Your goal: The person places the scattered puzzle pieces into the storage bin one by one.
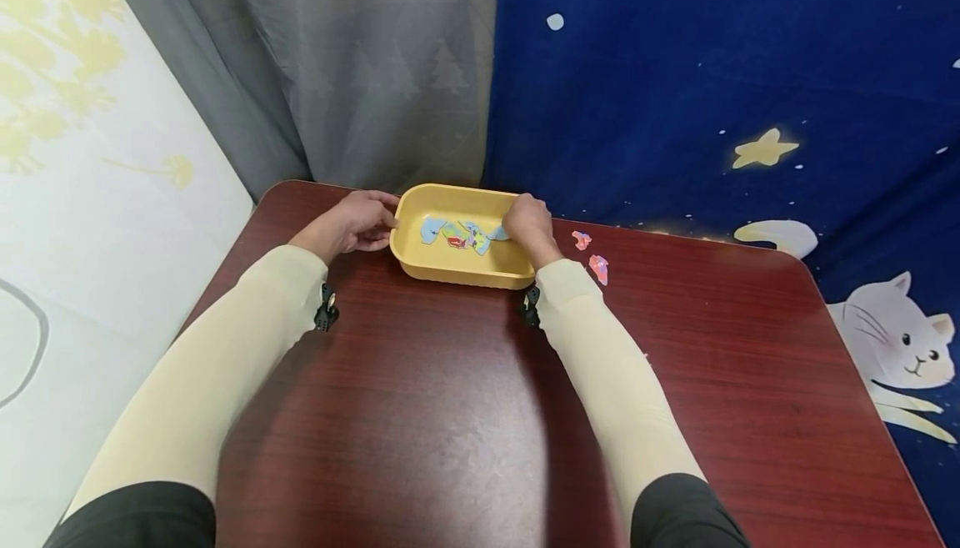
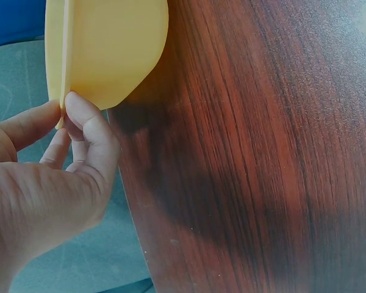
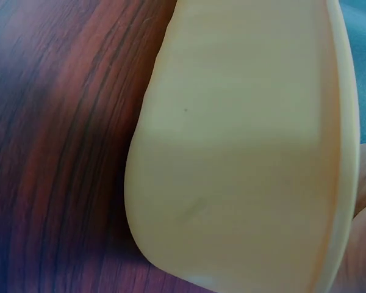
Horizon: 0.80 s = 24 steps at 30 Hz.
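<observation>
A yellow plastic bin stands near the back edge of the table, with several flat, colourful cutout pieces lying inside. At its left end, my left hand pinches the rim between thumb and fingers. My right hand reaches over the right end of the bin with its fingers bent down inside. A light-blue piece shows right beside those fingers. The right fingertips are hidden in the head view, and in the right wrist view the bin's wall covers most of that hand, so what they hold cannot be seen.
Two small pink-red pieces lie on the brown wooden table to the right of the bin. Behind the table hang a grey curtain and a blue curtain with stars. A white patterned surface borders the left side.
</observation>
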{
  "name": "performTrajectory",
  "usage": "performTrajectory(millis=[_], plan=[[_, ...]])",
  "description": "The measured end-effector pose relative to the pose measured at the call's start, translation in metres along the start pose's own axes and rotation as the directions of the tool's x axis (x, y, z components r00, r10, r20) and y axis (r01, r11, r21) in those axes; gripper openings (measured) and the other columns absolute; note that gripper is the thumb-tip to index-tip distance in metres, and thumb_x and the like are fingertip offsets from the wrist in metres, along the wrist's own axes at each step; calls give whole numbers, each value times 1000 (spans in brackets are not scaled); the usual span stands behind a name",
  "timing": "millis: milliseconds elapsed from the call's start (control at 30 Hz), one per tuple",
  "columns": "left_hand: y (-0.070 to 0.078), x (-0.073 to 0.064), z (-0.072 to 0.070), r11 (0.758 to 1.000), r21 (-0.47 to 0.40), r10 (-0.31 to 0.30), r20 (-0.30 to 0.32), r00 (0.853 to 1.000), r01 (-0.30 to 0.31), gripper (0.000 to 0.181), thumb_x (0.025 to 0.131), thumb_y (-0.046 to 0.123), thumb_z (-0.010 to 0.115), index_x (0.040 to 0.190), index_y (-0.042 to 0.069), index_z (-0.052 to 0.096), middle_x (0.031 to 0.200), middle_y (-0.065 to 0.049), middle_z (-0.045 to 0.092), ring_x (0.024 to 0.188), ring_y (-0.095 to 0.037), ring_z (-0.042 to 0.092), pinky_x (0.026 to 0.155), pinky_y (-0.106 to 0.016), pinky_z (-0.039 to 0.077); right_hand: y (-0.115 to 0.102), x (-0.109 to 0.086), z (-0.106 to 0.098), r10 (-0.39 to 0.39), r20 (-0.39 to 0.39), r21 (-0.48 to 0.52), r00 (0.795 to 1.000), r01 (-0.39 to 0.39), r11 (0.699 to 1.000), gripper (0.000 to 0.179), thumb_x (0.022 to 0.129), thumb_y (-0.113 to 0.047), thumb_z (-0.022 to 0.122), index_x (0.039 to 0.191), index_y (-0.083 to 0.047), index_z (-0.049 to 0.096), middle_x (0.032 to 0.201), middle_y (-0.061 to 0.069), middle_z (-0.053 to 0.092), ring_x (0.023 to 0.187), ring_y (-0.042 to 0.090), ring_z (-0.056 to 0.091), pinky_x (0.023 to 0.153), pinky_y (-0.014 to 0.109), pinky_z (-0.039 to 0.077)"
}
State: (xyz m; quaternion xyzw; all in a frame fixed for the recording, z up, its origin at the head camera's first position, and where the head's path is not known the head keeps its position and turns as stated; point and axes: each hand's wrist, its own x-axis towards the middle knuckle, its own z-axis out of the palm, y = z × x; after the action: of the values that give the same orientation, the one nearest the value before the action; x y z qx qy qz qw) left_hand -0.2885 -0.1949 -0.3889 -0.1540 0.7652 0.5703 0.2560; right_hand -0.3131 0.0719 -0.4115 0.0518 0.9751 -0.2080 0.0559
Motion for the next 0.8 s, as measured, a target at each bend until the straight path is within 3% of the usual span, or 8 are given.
performTrajectory(millis=[333,567,700,800], plan=[[1,2,0,1000,9,-10,-4,1000,10,48,95,6,54,141,19,47,96,-7,55,66,-15,58,66,-27,56,-1,0,-1,37,16,-5,999,-37,999,18,90,-12,52,94,-3,67,96,14,65,83,27,60,77,39,54],[0,2,-1,1000,9,-12,-1,1000,12,49,95,6,55,142,18,46,93,-7,55,66,-15,58,68,-28,56,1,1,-11,86,48,77,995,-90,993,19,91,-14,54,99,-2,66,95,14,64,79,26,63,65,31,53],[0,3,-2,1000,6,-7,0,1000,7,49,95,6,55,141,18,46,92,-6,56,64,-14,57,66,-27,56,2,5,-25,160,95,192,982,-176,965,19,91,-11,55,102,1,64,93,16,64,77,25,71,66,29,58],[0,3,-2,1000,6,-6,-2,1000,6,48,95,6,55,141,19,47,92,-5,56,64,-14,57,65,-27,56,5,9,-35,207,117,308,971,-233,922,16,90,-8,56,100,3,63,88,17,68,77,25,73,71,33,59]])
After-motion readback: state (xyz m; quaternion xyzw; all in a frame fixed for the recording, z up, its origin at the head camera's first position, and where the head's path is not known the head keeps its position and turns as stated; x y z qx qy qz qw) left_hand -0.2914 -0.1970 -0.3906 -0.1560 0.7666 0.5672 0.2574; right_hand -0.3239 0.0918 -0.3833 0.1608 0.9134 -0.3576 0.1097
